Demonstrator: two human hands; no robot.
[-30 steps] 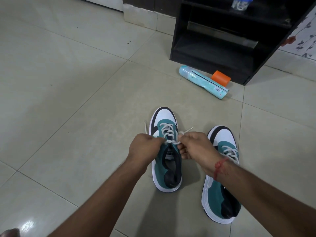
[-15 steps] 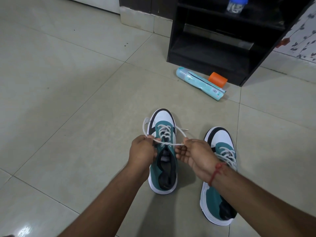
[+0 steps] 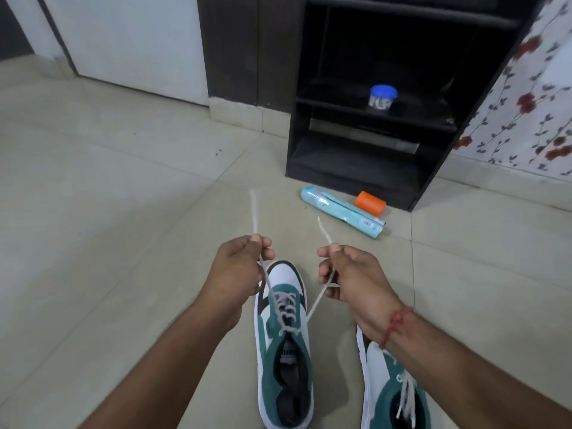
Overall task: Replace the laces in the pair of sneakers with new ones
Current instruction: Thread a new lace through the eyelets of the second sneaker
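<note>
Hands worked above a teal-and-white sneaker [image 3: 283, 342] standing on the tiled floor [image 3: 108, 243], toe pointing away. The left hand [image 3: 236, 274] had its grip clenched on one end of the white lace [image 3: 286, 311], pinched between thumb and fingers, the free tip sticking upward. The right hand [image 3: 349, 280] likewise gripped the other end, its tip rising above the thumb. Both strands ran down to the eyelets, where the lace stayed crossed through the upper. A second sneaker [image 3: 393, 391] lay just right of the first, partly under the right forearm, with loose white lacing. Farther off, a teal tube [image 3: 340, 212] and an orange cap [image 3: 370, 203] lay before a black shelf unit [image 3: 297, 140] holding a blue-lidded jar [image 3: 383, 97].
</note>
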